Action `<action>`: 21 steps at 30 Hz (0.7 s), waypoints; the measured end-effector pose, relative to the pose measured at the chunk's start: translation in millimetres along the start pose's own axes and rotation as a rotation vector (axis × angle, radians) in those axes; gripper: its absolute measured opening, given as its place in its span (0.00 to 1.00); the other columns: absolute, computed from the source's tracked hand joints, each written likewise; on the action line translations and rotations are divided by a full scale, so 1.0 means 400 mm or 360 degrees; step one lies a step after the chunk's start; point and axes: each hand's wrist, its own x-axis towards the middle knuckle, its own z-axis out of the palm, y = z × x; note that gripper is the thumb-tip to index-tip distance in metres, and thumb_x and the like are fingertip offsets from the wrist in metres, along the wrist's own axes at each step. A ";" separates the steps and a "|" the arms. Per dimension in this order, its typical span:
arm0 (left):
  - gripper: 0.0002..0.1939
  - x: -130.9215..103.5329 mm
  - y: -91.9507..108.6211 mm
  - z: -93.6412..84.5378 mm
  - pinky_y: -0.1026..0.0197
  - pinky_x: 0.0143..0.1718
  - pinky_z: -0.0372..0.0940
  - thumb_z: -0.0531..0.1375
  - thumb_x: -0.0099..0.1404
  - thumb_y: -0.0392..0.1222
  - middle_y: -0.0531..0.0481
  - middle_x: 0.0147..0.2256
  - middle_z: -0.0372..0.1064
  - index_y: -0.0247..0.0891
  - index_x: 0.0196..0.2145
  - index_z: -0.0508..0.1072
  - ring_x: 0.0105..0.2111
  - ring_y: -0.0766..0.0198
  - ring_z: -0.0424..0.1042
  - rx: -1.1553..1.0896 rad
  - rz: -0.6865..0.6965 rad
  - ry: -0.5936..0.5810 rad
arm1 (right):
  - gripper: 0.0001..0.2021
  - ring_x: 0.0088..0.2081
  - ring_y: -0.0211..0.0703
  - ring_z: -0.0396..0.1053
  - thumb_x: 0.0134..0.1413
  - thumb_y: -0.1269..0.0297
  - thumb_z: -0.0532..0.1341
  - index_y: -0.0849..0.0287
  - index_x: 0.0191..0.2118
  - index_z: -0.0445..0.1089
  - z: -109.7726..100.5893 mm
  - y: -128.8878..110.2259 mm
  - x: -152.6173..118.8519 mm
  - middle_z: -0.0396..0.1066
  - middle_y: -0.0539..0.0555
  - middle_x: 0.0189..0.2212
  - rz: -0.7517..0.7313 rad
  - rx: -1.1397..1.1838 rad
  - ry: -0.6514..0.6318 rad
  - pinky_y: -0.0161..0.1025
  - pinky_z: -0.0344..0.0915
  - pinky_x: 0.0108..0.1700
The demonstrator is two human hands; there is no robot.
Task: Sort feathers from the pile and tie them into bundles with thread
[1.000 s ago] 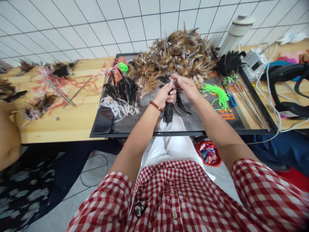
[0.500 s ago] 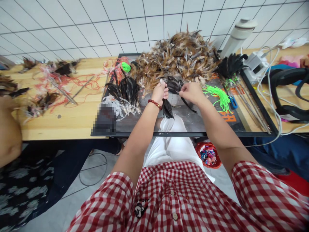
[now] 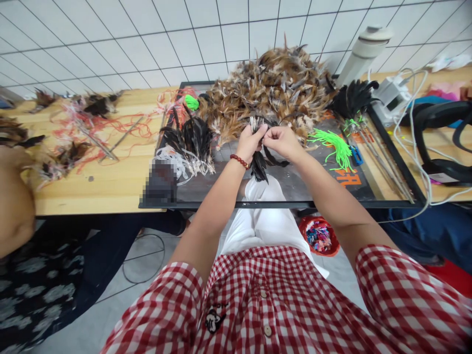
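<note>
My left hand (image 3: 250,143) is closed round a bunch of black feathers (image 3: 259,169). Their pale quill ends point up past the thumb and the dark tips hang below the fist. Against its thumb side, my right hand (image 3: 283,141) pinches a black feather (image 3: 275,159) that curves down toward the front; its held end is hidden by the fingers. Behind both hands rises a big heap of brown feathers (image 3: 269,91). More black feathers (image 3: 197,137) lie to the left, beside white plastic strips (image 3: 176,162).
Bright green cords (image 3: 334,145), a blue tool (image 3: 356,155) and feather-topped sticks (image 3: 383,157) lie to the right. A bottle (image 3: 363,56), a white charger (image 3: 393,98) and its cable stand behind. A co-worker's arm (image 3: 14,196) is at far left. Below sits a red basket (image 3: 319,237) of scraps.
My right hand has moved left from the loose black feathers to my left hand, bringing a black feather along. The left hand has shifted slightly right, its thumb now across the bunch.
</note>
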 end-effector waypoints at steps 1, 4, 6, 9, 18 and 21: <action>0.18 0.000 -0.001 0.001 0.73 0.18 0.42 0.68 0.63 0.50 0.63 0.20 0.51 0.38 0.33 0.63 0.15 0.81 0.50 0.0018 -0.0017 0.0020 | 0.07 0.23 0.30 0.53 0.40 0.69 0.62 0.59 0.19 0.63 0.003 0.001 0.000 0.59 0.44 0.17 0.0001 0.0012 -0.0004 0.34 0.50 0.29; 0.16 0.000 0.001 0.003 0.72 0.18 0.43 0.66 0.66 0.51 0.63 0.19 0.51 0.38 0.34 0.65 0.15 0.80 0.50 0.0049 -0.0048 0.0082 | 0.06 0.24 0.31 0.54 0.42 0.68 0.63 0.60 0.20 0.65 0.007 0.009 0.004 0.61 0.45 0.18 -0.0030 0.0019 -0.0010 0.34 0.51 0.29; 0.16 0.000 0.003 0.003 0.72 0.17 0.43 0.66 0.66 0.51 0.62 0.19 0.51 0.38 0.34 0.65 0.14 0.79 0.50 0.0046 -0.0043 0.0085 | 0.07 0.24 0.31 0.55 0.44 0.66 0.64 0.60 0.22 0.66 0.004 0.016 0.010 0.62 0.45 0.19 -0.0058 0.0025 0.0042 0.35 0.52 0.30; 0.17 -0.002 0.008 0.002 0.71 0.16 0.43 0.66 0.65 0.52 0.62 0.18 0.52 0.37 0.33 0.66 0.14 0.79 0.49 0.0012 -0.0027 0.0063 | 0.10 0.25 0.32 0.55 0.46 0.60 0.66 0.59 0.24 0.66 -0.004 0.026 0.017 0.63 0.45 0.20 -0.0078 0.0065 0.0178 0.34 0.52 0.30; 0.14 -0.009 0.005 0.004 0.72 0.16 0.43 0.66 0.66 0.47 0.63 0.19 0.54 0.37 0.32 0.67 0.15 0.80 0.49 -0.0092 -0.0018 0.0103 | 0.19 0.26 0.34 0.57 0.43 0.46 0.67 0.59 0.25 0.71 0.008 0.036 0.003 0.66 0.47 0.22 -0.0014 0.0159 0.0091 0.36 0.55 0.33; 0.14 -0.003 -0.008 0.000 0.72 0.17 0.43 0.67 0.64 0.43 0.63 0.19 0.55 0.37 0.30 0.66 0.15 0.80 0.49 -0.0084 -0.0056 0.0115 | 0.21 0.26 0.35 0.58 0.43 0.43 0.66 0.59 0.24 0.70 0.014 0.049 0.004 0.67 0.47 0.21 0.0052 0.0175 0.0080 0.36 0.56 0.33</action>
